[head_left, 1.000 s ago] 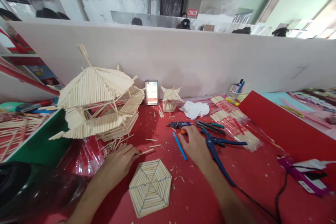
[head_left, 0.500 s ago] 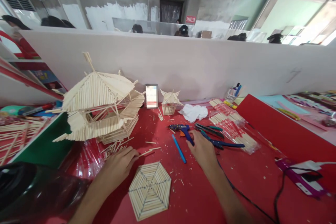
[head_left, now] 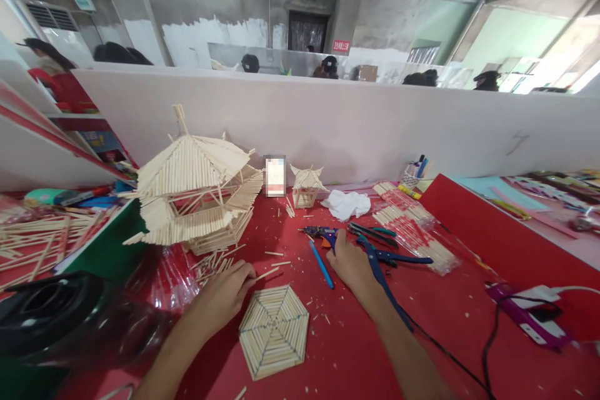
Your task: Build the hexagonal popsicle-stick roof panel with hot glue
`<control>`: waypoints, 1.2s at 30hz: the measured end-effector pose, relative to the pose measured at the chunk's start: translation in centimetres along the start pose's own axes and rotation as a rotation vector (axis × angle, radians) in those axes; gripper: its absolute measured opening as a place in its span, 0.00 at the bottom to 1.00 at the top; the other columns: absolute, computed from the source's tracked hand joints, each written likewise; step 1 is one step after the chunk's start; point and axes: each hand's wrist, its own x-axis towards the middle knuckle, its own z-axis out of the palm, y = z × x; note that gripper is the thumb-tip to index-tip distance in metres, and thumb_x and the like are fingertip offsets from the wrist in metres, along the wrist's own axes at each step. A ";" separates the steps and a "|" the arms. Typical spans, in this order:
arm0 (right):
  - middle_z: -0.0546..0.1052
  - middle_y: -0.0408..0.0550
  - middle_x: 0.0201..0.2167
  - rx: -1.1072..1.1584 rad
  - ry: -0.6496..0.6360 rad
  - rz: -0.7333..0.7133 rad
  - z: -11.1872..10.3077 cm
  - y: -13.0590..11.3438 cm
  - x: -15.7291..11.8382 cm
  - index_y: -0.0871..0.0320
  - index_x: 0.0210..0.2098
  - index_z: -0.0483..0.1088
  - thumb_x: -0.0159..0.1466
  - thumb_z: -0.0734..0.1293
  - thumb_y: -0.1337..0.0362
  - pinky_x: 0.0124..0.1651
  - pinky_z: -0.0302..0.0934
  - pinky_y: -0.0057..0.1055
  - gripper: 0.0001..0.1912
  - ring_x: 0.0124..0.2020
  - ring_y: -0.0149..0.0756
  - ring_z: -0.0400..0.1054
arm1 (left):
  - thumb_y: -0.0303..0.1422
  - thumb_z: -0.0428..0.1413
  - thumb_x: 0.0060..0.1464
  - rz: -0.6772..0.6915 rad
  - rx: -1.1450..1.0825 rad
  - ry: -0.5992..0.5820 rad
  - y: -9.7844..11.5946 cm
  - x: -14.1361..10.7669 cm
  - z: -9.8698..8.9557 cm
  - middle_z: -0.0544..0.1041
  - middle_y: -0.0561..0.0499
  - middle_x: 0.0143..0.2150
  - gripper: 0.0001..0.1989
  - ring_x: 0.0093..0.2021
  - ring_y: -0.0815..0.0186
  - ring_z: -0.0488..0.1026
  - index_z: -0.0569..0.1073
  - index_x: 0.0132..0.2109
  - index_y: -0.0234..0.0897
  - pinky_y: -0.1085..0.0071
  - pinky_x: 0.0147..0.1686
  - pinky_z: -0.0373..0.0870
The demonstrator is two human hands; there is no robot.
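My left hand [head_left: 229, 290] is closed, with a short thin wooden stick [head_left: 268, 274] pinched in its fingertips. Just below that stick lies a flat hexagonal panel [head_left: 274, 332] of wooden sticks, dark lines running along its seams. My right hand [head_left: 350, 264] is wrapped round the handle of a blue glue gun [head_left: 321, 233], whose nozzle points left. A blue pen [head_left: 322, 265] lies left of this hand. Cutters with dark blue handles [head_left: 398, 257] are on its right. Beyond my left hand stands a large stick pavilion [head_left: 197, 165].
A small stick pavilion [head_left: 307, 187] and a white tissue [head_left: 345, 204] sit near the partition [head_left: 365, 119]. Bagged sticks [head_left: 415, 225] lie at right, a purple power strip [head_left: 527, 319] nearer. A dark bottle [head_left: 84, 319] is at left. Loose sticks [head_left: 218, 265] lie by my left hand.
My view has shifted slightly, so things sit a little differently in frame. The right hand has drawn the glue gun slightly toward me. The left hand still pinches the stick.
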 end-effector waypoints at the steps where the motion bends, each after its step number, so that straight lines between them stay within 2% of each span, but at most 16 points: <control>1: 0.77 0.61 0.39 0.065 -0.014 0.026 0.0 0.1 0.1 0.66 0.55 0.59 0.64 0.59 0.66 0.39 0.59 0.36 0.20 0.40 0.49 0.74 | 0.31 0.43 0.63 -0.003 -0.014 0.009 0.0 -0.1 -0.1 0.75 0.49 0.40 0.10 0.40 0.63 0.72 0.69 0.39 0.39 0.68 0.40 0.63; 3: 0.77 0.60 0.40 0.292 0.009 0.059 0.0 0.3 0.0 0.65 0.55 0.58 0.62 0.60 0.66 0.40 0.60 0.36 0.22 0.40 0.48 0.73 | 0.30 0.44 0.62 -0.024 -0.047 0.030 0.0 -0.2 -0.2 0.75 0.49 0.39 0.09 0.39 0.62 0.72 0.68 0.38 0.38 0.68 0.39 0.63; 6: 0.77 0.52 0.38 0.856 0.009 0.069 0.0 0.4 -0.8 0.60 0.54 0.60 0.59 0.63 0.64 0.34 0.60 0.32 0.23 0.32 0.40 0.71 | 0.30 0.45 0.60 -0.095 -0.116 0.039 -0.1 -0.4 -0.4 0.75 0.49 0.36 0.06 0.37 0.62 0.73 0.67 0.37 0.38 0.68 0.37 0.63; 8: 0.75 0.43 0.30 1.257 -0.067 0.087 -0.1 -0.1 -2.1 0.58 0.50 0.64 0.57 0.67 0.60 0.27 0.58 0.29 0.22 0.23 0.33 0.66 | 0.30 0.46 0.59 -0.178 -0.207 0.000 -0.1 -0.6 -0.3 0.75 0.49 0.34 0.05 0.33 0.63 0.74 0.66 0.36 0.38 0.69 0.34 0.65; 10: 0.70 0.38 0.24 1.602 -0.157 0.140 -0.1 -1.1 -4.0 0.57 0.44 0.67 0.53 0.71 0.57 0.24 0.57 0.27 0.21 0.20 0.29 0.61 | 0.32 0.46 0.59 -0.272 -0.331 -0.064 -0.3 -0.7 -0.2 0.74 0.50 0.32 0.05 0.29 0.64 0.74 0.66 0.37 0.38 0.71 0.29 0.66; 13: 0.71 0.39 0.27 1.977 -0.317 0.249 0.3 -2.9 -7.0 0.57 0.35 0.69 0.47 0.77 0.61 0.31 0.63 0.28 0.19 0.25 0.27 0.64 | 0.35 0.48 0.58 -0.356 -0.497 -0.136 -0.6 -0.9 0.4 0.73 0.50 0.32 0.06 0.29 0.64 0.74 0.66 0.38 0.37 0.71 0.26 0.68; 15: 0.72 0.40 0.28 2.090 -0.437 0.293 0.9 -4.0 -8.5 0.57 0.34 0.70 0.45 0.78 0.63 0.37 0.66 0.31 0.19 0.28 0.28 0.66 | 0.37 0.50 0.57 -0.367 -0.625 -0.164 -0.8 -0.9 0.8 0.72 0.51 0.32 0.07 0.31 0.63 0.75 0.65 0.37 0.38 0.70 0.28 0.70; 17: 0.72 0.39 0.26 2.114 -0.507 0.326 1.7 -4.7 -9.2 0.58 0.34 0.71 0.45 0.79 0.64 0.41 0.67 0.34 0.19 0.28 0.29 0.66 | 0.39 0.51 0.56 -0.361 -0.772 -0.179 -0.8 -0.9 1.1 0.72 0.52 0.31 0.09 0.32 0.63 0.75 0.64 0.36 0.38 0.69 0.31 0.72; 19: 0.72 0.39 0.25 2.100 -0.517 0.347 2.4 -5.1 -9.2 0.58 0.34 0.71 0.45 0.79 0.64 0.43 0.67 0.35 0.19 0.28 0.28 0.66 | 0.42 0.53 0.54 -0.350 -0.864 -0.162 -0.6 -0.8 1.2 0.72 0.53 0.30 0.11 0.33 0.63 0.74 0.63 0.35 0.38 0.67 0.33 0.73; 26: 0.72 0.39 0.25 2.027 -0.454 0.233 2.9 -5.1 -7.2 0.57 0.35 0.68 0.45 0.79 0.60 0.44 0.65 0.35 0.22 0.29 0.30 0.68 | 0.42 0.53 0.55 -0.311 -0.902 -0.031 -0.3 0.1 1.7 0.73 0.50 0.37 0.12 0.37 0.63 0.76 0.63 0.35 0.38 0.66 0.38 0.73; 28: 0.72 0.40 0.27 1.913 -0.427 0.161 2.7 -4.7 -6.9 0.57 0.37 0.67 0.48 0.77 0.57 0.39 0.64 0.33 0.22 0.28 0.31 0.68 | 0.39 0.51 0.57 -0.301 -0.805 0.005 -0.4 0.1 1.6 0.74 0.49 0.37 0.09 0.36 0.62 0.76 0.64 0.35 0.38 0.67 0.37 0.72; 31: 0.70 0.38 0.27 1.628 -0.323 0.005 1.9 -3.5 -6.1 0.56 0.40 0.66 0.51 0.75 0.55 0.30 0.59 0.28 0.23 0.23 0.28 0.63 | 0.35 0.49 0.58 -0.298 -0.465 0.077 -0.6 0.0 0.8 0.75 0.49 0.33 0.06 0.34 0.61 0.74 0.66 0.35 0.38 0.67 0.35 0.68; 33: 0.68 0.38 0.26 1.451 -0.286 -0.096 1.0 -2.4 -5.3 0.57 0.40 0.68 0.52 0.74 0.53 0.29 0.56 0.27 0.22 0.24 0.28 0.60 | 0.31 0.48 0.59 -0.295 -0.273 0.115 -0.7 0.0 0.1 0.76 0.48 0.32 0.05 0.34 0.61 0.73 0.66 0.34 0.38 0.67 0.35 0.65; 36: 0.68 0.40 0.25 1.343 -0.324 -0.182 -0.4 -1.1 -4.1 0.59 0.41 0.70 0.55 0.71 0.51 0.31 0.54 0.27 0.21 0.27 0.30 0.61 | 0.29 0.47 0.58 -0.295 -0.180 0.150 -1.0 0.1 -0.3 0.76 0.48 0.33 0.04 0.35 0.61 0.73 0.66 0.35 0.38 0.68 0.35 0.63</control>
